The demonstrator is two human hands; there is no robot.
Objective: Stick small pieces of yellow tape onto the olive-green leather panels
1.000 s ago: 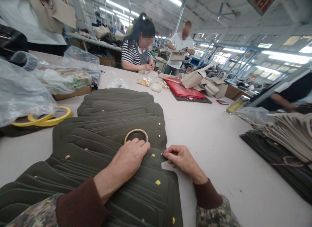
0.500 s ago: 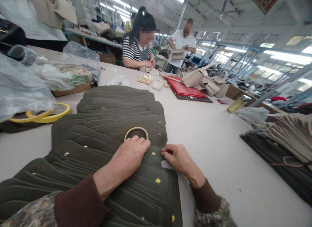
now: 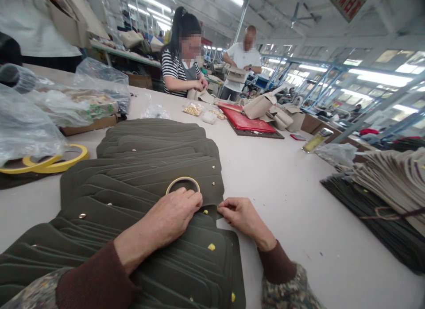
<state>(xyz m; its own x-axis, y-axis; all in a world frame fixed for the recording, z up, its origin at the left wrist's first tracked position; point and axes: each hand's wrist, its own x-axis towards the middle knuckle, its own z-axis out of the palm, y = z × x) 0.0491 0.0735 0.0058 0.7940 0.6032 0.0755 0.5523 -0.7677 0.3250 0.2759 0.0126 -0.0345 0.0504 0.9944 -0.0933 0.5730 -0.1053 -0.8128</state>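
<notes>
Overlapping dark olive bag panels [image 3: 159,167] lie fanned out in front of me, several with small gold studs and some with bits of yellow tape [image 3: 211,247]. My left hand [image 3: 172,214] is closed around the near side of a roll of yellow tape [image 3: 183,179], resting over the panels. At their right edge, my right hand [image 3: 241,216] pinches the edge of one panel between thumb and forefinger. That edge is slightly raised, close to a piece of yellow tape.
More yellow tape rolls [image 3: 71,158] lie at left beside plastic bags [image 3: 29,127]. Across the table [image 3: 265,176] are bags of gold studs [image 3: 193,109], a red pad [image 3: 247,117] and a glass bottle [image 3: 317,140]. Stacked panels [image 3: 378,220] stand at right. Co-workers handle beige pieces beyond.
The panel edge at my right hand has lifted slightly, tilting the tape bit on it. Both hands keep their grips. The whole view has shifted a little.
</notes>
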